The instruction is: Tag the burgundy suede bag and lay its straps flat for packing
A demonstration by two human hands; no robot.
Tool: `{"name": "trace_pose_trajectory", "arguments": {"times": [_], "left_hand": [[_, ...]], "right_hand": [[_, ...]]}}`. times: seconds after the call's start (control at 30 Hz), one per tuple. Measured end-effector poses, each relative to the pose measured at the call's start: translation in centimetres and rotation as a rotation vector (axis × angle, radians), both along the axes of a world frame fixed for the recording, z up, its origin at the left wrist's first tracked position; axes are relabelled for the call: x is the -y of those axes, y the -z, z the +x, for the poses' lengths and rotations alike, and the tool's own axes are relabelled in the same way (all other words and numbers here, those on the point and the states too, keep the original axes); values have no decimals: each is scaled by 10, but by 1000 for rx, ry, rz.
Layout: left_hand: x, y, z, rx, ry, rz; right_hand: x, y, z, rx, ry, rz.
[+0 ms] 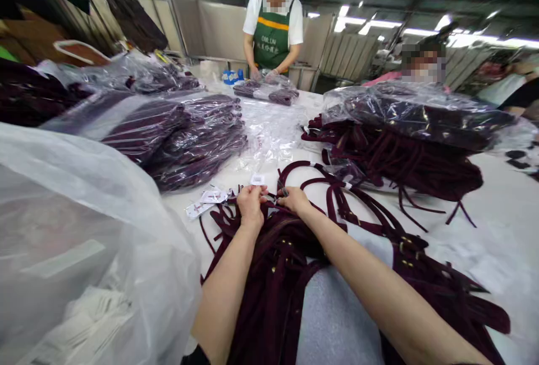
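Left hand point(251, 203) and right hand point(293, 199) close together on maroon straps point(273, 264), fingers pinching strap ends; paper tags point(208, 199) just left.

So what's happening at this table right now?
A person works at a white table over a spread pile of dark maroon straps. The left hand and right hand meet at the far end of the pile, pinching something small there; I cannot tell what. White paper tags lie just left of the hands. Stacks of bagged maroon items sit beyond. Across the table, a co-worker in a green apron handles another bagged bundle.
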State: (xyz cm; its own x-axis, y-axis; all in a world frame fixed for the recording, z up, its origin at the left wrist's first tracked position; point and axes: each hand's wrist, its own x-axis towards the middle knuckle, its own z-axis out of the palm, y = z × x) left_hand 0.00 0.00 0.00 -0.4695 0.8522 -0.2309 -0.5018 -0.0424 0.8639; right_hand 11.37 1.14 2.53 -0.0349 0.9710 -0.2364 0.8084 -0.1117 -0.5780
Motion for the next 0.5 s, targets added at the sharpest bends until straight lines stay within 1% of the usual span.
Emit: {"name": "trace_pose_trajectory", "arguments": {"times": [0.17, 0.37, 0.5], "left_hand": [[2, 0, 1, -11, -2, -20], [4, -1, 4, -33, 20, -50], [4, 1, 6, -151, 55, -97]], "right_hand": [[0, -1, -1, -14, -61, 15], [1, -2, -1, -91, -131, 33], [1, 3, 0, -182, -125, 66]]}}
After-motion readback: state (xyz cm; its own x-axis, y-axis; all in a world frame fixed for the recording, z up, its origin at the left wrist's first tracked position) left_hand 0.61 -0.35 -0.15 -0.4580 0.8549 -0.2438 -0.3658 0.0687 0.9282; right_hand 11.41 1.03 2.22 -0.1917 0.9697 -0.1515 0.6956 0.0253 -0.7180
